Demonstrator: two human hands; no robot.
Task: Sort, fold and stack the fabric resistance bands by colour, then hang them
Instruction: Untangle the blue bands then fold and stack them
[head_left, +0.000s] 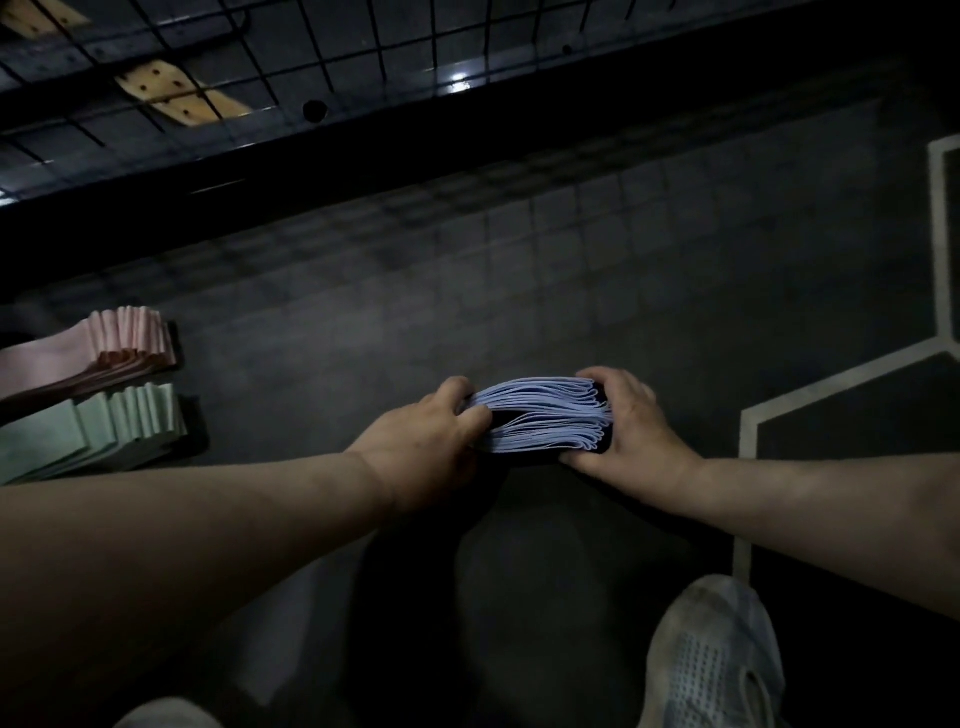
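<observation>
At centre frame a stack of folded blue bands (540, 415) is held edge-up between both hands over the dark floor (571, 270). The left hand (431, 436) pinches its left end, and the right hand (634, 421) wraps round the folded right end. Pink bands (104, 343) and green bands (93, 431) lie stacked at the left edge, pink above green. A shoe (717, 654) shows at lower right.

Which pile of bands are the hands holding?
The blue pile, gripped at its ends by the left hand and right hand. The pink pile and green pile lie apart on the floor, untouched.
</observation>
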